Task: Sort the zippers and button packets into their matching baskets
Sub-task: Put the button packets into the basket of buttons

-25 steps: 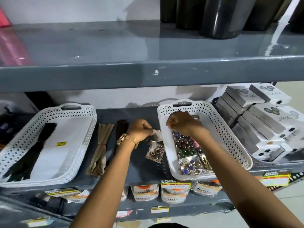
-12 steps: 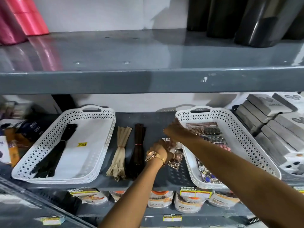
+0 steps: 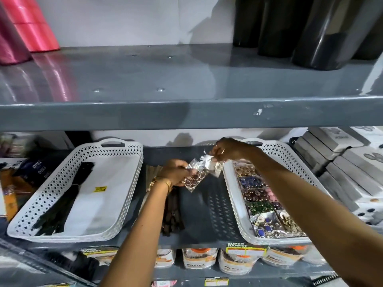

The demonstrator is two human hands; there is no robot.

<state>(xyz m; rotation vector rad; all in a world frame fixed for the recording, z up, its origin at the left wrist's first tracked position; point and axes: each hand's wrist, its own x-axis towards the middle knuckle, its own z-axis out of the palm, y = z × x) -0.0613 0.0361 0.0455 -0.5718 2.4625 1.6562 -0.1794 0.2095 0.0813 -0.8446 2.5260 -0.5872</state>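
Both hands pinch button pkt, seemingly.

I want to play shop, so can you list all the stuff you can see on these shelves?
baskets: 2, white, middle shelf, left and right
black zipper bundle: 1, in left basket
button packets: several, mixed colours, in right basket
button packet: 1, clear, held between baskets
tan zippers: 1 bundle, on shelf
brown zippers: 1 bundle, on shelf
grey boxes: stack, right
pink rolls: top left
black rolls: top right
left hand: gold bracelet, gripping packet
right hand: pinching packet top
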